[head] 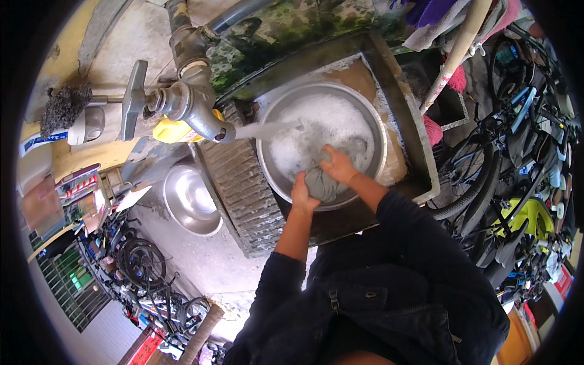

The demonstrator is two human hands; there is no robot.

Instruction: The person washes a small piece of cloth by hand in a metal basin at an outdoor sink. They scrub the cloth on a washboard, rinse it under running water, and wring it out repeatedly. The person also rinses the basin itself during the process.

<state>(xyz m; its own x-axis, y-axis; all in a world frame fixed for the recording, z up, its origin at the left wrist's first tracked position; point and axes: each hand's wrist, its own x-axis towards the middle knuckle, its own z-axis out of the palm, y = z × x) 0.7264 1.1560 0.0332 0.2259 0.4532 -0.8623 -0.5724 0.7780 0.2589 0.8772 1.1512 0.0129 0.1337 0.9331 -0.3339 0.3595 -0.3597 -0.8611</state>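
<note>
A wet grey-green cloth [325, 186] is bunched between my two hands at the near rim of a round metal basin [382, 137]. My left hand [304, 192] grips its left side, and my right hand [338, 165] holds its upper part. White suds [319, 109] cover much of the water in the basin. From the metal tap [194, 107] at the upper left, a stream of water [267, 130] runs into the basin. The basin stands inside a stone sink [422, 150]. Some fingers are hidden by the cloth.
A ribbed stone washboard [242, 182] adjoins the sink's left side. Beyond it, a second metal basin [191, 200] sits lower down. A yellow container [175, 131] is behind the tap. Bicycles [483, 182] stand at the right, close to a pole [456, 59] and hanging cloths [438, 23].
</note>
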